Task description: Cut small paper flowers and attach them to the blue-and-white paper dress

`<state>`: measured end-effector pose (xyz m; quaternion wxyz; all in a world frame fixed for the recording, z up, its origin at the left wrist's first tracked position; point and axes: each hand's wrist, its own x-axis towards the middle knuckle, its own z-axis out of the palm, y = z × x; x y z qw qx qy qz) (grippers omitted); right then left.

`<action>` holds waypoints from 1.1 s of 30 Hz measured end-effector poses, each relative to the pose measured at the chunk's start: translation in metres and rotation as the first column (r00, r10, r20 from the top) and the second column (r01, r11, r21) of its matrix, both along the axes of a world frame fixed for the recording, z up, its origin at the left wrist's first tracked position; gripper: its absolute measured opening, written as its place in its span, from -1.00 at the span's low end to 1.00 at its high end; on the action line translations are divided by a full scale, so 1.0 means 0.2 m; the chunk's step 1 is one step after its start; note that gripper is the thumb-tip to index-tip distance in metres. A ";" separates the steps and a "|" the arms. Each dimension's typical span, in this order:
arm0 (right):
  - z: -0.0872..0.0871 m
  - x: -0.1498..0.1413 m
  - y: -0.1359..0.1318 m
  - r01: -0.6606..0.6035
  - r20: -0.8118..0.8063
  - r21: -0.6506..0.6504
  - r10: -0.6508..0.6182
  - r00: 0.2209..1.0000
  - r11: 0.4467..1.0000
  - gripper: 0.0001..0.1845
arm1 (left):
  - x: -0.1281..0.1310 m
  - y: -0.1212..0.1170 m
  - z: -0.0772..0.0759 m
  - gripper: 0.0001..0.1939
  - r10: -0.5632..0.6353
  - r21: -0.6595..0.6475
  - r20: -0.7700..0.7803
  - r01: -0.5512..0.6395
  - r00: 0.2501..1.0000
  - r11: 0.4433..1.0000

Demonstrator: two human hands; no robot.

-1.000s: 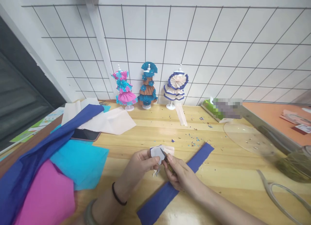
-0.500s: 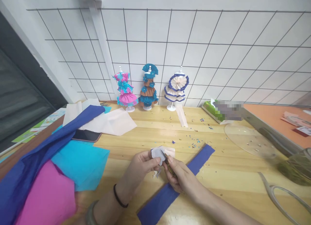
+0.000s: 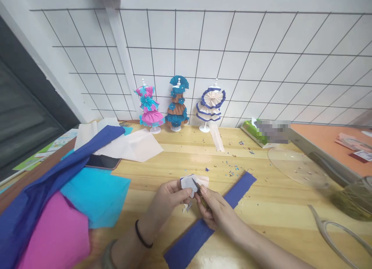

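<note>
Left grip (image 3: 171, 195): thumb and fingers pinched tight on a little pale paper piece (image 3: 187, 182)
Right grip (image 3: 212, 207): closed round a small dark-bladed tool (image 3: 197, 187), mostly buried in the fingers so I can't tell exactly what kind
Pale piece: up between both hands, roughly mid-surface (image 3: 139, 170), blade tip right against or over it, hard to say which
Blue strip (image 3: 188, 242): lying slantwise on the wood, running under the right hand
Scraps (image 3: 232, 168): tiny bits scattered past the strip's far end
Mini dress forms: three upright at the back, pink-and-turquoise (image 3: 152, 116), teal-and-brown (image 3: 176, 107), cream with blue trim (image 3: 209, 111)
Paper pile: blue (image 3: 43, 187), turquoise (image 3: 99, 195) and pink (image 3: 61, 234) sheets over on the left, pretty messy tbh
</note>
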<state>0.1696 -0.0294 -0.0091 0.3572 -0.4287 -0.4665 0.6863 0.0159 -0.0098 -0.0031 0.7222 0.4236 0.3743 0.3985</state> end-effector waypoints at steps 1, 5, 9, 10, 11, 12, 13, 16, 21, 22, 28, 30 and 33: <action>0.00 0.00 0.00 0.001 0.001 0.001 -0.001 1.000 1.000 -0.55 | 0.00 0.00 0.00 -0.86 0.000 0.000 0.001 0.000 1.000 1.000; 0.00 0.00 0.00 0.002 0.001 -0.001 -0.002 1.000 1.000 -0.54 | 0.01 0.00 0.01 -0.86 0.009 -0.002 0.000 -0.009 1.000 1.000; 0.00 -0.01 0.01 0.004 -0.011 -0.009 -0.004 1.000 1.000 -0.53 | 0.01 0.00 0.01 -0.84 0.011 -0.022 -0.001 -0.011 1.000 1.000; 0.00 -0.01 0.01 0.001 -0.010 -0.010 -0.001 1.000 1.000 -0.53 | 0.01 0.00 0.01 -0.84 0.014 -0.023 -0.001 -0.014 1.000 1.000; 0.00 0.00 0.01 -0.002 -0.005 -0.009 0.002 1.000 1.000 -0.53 | 0.01 0.00 0.01 -0.83 0.016 -0.024 -0.002 -0.016 1.000 1.000; 0.00 0.00 0.01 -0.005 0.002 -0.007 0.005 1.000 1.000 -0.53 | 0.00 0.00 0.01 -0.84 0.019 -0.023 -0.003 -0.020 1.000 1.000; 0.00 0.00 0.01 -0.008 0.009 -0.003 0.008 1.000 1.000 -0.53 | 0.00 0.00 0.01 -0.84 0.020 -0.023 -0.005 -0.020 1.000 1.000; 0.00 0.00 0.01 -0.010 0.021 0.008 0.010 1.000 1.000 -0.53 | 0.00 0.00 0.01 -0.84 0.014 -0.019 -0.004 -0.014 1.000 1.000; 0.01 0.00 0.00 -0.009 0.021 0.014 0.008 1.000 1.000 -0.53 | 0.00 0.00 0.01 -0.83 0.016 -0.025 -0.018 -0.016 1.000 1.000; 0.01 0.00 0.00 -0.012 0.022 0.011 0.011 1.000 1.000 -0.53 | 0.00 0.00 0.01 -0.83 0.017 -0.025 -0.023 -0.018 1.000 1.000; 0.00 0.01 0.00 -0.025 0.030 0.006 0.025 0.999 1.000 -0.52 | -0.01 0.01 0.00 -0.81 0.017 -0.025 -0.029 -0.017 0.999 1.000; 0.00 0.01 0.00 -0.027 0.027 0.007 0.027 0.999 1.000 -0.53 | -0.01 0.01 0.00 -0.81 0.011 -0.021 -0.029 -0.011 1.000 1.000; 0.00 0.01 0.00 -0.026 0.018 0.007 0.026 1.000 1.000 -0.53 | -0.01 0.01 0.00 -0.82 0.008 -0.010 -0.027 -0.009 1.000 1.000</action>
